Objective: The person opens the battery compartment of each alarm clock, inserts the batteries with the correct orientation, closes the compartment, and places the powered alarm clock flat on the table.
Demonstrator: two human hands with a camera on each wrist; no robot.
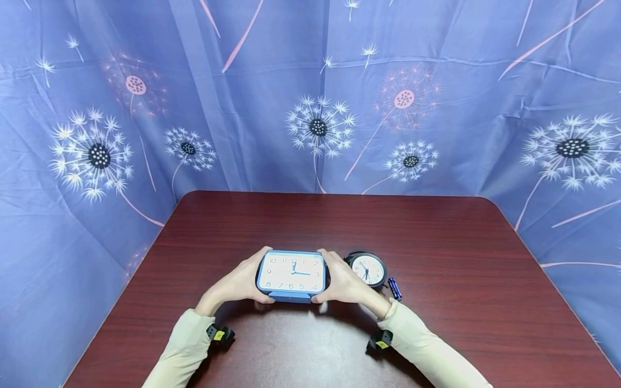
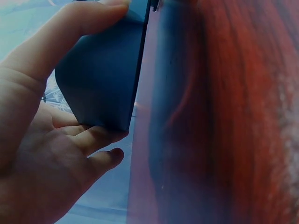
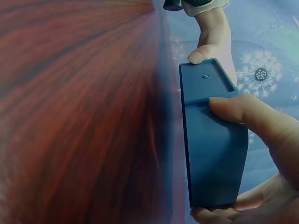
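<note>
Between both hands is a blue rectangular alarm clock (image 1: 291, 272) with a white face turned up toward the head camera. My left hand (image 1: 244, 280) grips its left end, thumb on the near edge and fingers at the far edge. On the opposite end, my right hand (image 1: 343, 279) holds it the same way. In the left wrist view the blue clock body (image 2: 103, 70) sits between thumb and fingers. The right wrist view shows the clock's blue side (image 3: 217, 154) and a recessed panel nearest the left thumb. Whether the clock touches the table cannot be told.
Just right of my right hand stands a round black alarm clock (image 1: 367, 269) with a white face. Blue batteries (image 1: 395, 289) lie beside it on the dark red wooden table (image 1: 461, 242). A blue curtain with dandelion prints (image 1: 262, 134) hangs behind and along both sides.
</note>
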